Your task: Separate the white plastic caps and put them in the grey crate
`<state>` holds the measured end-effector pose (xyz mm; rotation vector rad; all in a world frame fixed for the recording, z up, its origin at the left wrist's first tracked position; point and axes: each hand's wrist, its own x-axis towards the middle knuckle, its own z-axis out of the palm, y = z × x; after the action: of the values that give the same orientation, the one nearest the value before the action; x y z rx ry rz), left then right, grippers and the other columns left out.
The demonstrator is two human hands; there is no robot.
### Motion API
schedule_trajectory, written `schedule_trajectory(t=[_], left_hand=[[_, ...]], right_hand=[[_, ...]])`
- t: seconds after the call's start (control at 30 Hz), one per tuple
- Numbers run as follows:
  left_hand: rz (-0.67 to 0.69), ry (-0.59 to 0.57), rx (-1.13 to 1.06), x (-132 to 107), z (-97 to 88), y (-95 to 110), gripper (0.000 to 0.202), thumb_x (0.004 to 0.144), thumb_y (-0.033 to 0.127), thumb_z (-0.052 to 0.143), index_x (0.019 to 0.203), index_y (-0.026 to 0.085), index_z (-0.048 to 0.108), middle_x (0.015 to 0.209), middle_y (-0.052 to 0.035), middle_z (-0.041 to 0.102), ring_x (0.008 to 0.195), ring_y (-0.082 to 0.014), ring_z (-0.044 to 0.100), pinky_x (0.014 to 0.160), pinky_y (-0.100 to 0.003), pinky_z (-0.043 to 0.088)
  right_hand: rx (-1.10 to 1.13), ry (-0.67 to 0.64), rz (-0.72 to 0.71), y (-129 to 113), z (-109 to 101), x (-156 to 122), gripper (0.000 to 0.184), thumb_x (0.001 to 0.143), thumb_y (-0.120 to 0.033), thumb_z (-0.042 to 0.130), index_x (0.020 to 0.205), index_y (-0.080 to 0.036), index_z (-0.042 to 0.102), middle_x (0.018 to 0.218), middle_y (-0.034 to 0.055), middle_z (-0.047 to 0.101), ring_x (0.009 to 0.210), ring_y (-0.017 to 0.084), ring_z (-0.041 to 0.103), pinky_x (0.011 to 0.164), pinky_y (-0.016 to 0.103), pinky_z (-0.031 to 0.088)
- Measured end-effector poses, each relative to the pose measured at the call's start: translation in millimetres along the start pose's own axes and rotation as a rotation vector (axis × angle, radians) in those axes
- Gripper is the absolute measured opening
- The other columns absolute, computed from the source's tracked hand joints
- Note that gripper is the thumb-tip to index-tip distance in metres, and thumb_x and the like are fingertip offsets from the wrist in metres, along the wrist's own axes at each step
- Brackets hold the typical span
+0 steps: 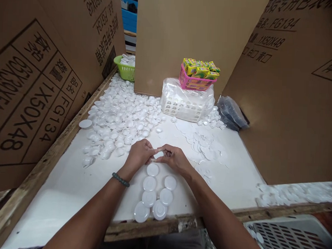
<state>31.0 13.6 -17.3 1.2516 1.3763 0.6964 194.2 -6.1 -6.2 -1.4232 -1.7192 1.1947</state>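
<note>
Between fingertips of left hand [140,152] and right hand [175,157], over white tabletop [232,182]: small white piece [158,154], clamped from both sides. With hands close together, fingers curled, forearms slanting inward from lower edge. Around left wrist, dark bracelet [121,179]. Nearer table edge, white discs [149,183] in two columns. Beyond, heap of white cup-like parts [125,111], wrapped bundle [186,103] under pink basket [193,84].

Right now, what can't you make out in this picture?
White piece, head view: full outline hidden by the left hand and right hand.
Green basket, head view: right side hidden behind the middle cardboard.
Gray crate, head view: cut off by the bottom edge.
</note>
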Motion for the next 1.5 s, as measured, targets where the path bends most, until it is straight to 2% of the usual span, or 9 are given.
schedule_trajectory(t=[0.33,0.47,0.53,0.63,0.77,0.93,1.03,1.3,1.5], left_hand=[[0.154,-0.022,0.139,-5.1,-3.8,-1.4,0.022,0.069,0.036,0.063,0.077,0.019,0.052,0.053,0.004,0.058,0.046,-0.0112,0.052,0.046,-0.02,0.035],[0.314,0.002,0.192,-10.0,-2.5,-0.9,0.023,0.065,0.034,0.067,0.081,0.02,0.06,0.062,0.0036,0.06,0.057,-0.0125,0.053,0.052,-0.02,0.035],[0.387,-0.043,0.233,-12.9,0.4,0.2,0.019,0.067,0.035,0.066,0.08,0.02,0.064,0.069,0.002,0.063,0.058,-0.0121,0.052,0.055,-0.021,0.036],[0.456,-0.201,0.273,-16.9,5.2,1.1,0.016,0.07,0.035,0.064,0.072,0.021,0.069,0.069,0.0009,0.065,0.06,-0.0124,0.052,0.056,-0.021,0.036],[0.442,-0.304,0.257,-17.7,7.1,-0.1,0.022,0.072,0.039,0.062,0.066,0.019,0.068,0.064,0.0001,0.065,0.061,-0.0137,0.055,0.056,-0.022,0.037],[0.423,0.049,0.381,-13.2,2.3,-1.1,0.021,0.073,0.037,0.062,0.081,0.018,0.062,0.077,-0.0022,0.063,0.07,-0.0168,0.056,0.062,-0.026,0.039],[0.487,0.197,0.481,-9.6,1.3,-5.6,0.029,0.075,0.035,0.06,0.098,0.018,0.056,0.095,-0.0057,0.061,0.083,-0.0201,0.057,0.071,-0.03,0.042],[0.501,0.141,0.559,-7.7,2.7,-7.4,0.035,0.075,0.035,0.063,0.104,0.018,0.055,0.102,-0.0076,0.058,0.096,-0.0235,0.055,0.083,-0.034,0.042],[0.558,0.115,0.585,-13.8,-3.6,-9.3,0.043,0.068,0.026,0.071,0.108,0.018,0.055,0.106,-0.0073,0.058,0.104,-0.026,0.048,0.089,-0.037,0.04]], right_hand=[[-0.032,0.067,-0.012,3.4,1.1,-5.8,0.03,0.065,-0.038,0.073,0.089,-0.02,0.069,0.064,-0.0042,0.052,0.059,0.009,0.045,0.055,0.022,0.036],[-0.167,0.268,-0.145,11.9,-6.6,-2.5,0.028,0.081,-0.041,0.057,0.095,-0.02,0.069,0.09,0.0051,0.065,0.08,0.016,0.058,0.071,0.028,0.046],[-0.321,0.351,-0.223,18.2,-8.5,3.9,0.03,0.084,-0.037,0.054,0.105,-0.02,0.065,0.102,0.0077,0.065,0.093,0.019,0.058,0.081,0.032,0.046],[-0.589,0.27,-0.316,25.6,-8.1,13.4,0.031,0.085,-0.03,0.054,0.113,-0.022,0.061,0.114,0.0073,0.063,0.105,0.021,0.054,0.089,0.036,0.043],[-0.773,0.242,-0.365,26.6,-7.5,16.2,0.027,0.089,-0.024,0.045,0.109,-0.021,0.062,0.106,0.006,0.067,0.091,0.021,0.057,0.082,0.036,0.044],[-0.618,0.388,-0.274,21.6,-2.4,9.1,0.03,0.09,-0.027,0.041,0.109,-0.019,0.062,0.09,0.007,0.069,0.081,0.019,0.06,0.073,0.031,0.047],[-0.425,0.35,-0.159,16.4,2.6,8.3,0.029,0.089,-0.034,0.043,0.104,-0.02,0.064,0.084,0.0046,0.07,0.073,0.018,0.062,0.067,0.029,0.048],[-0.695,0.338,-0.296,-15.0,-6.0,61.3,0.02,0.085,-0.023,0.05,0.099,-0.018,0.064,0.094,0.0073,0.06,0.088,0.019,0.055,0.077,0.03,0.044],[-0.8,0.212,-0.299,-10.7,-8.1,88.0,0.014,0.083,-0.018,0.053,0.077,-0.019,0.066,0.089,0.0047,0.058,0.086,0.017,0.051,0.07,0.028,0.041]])
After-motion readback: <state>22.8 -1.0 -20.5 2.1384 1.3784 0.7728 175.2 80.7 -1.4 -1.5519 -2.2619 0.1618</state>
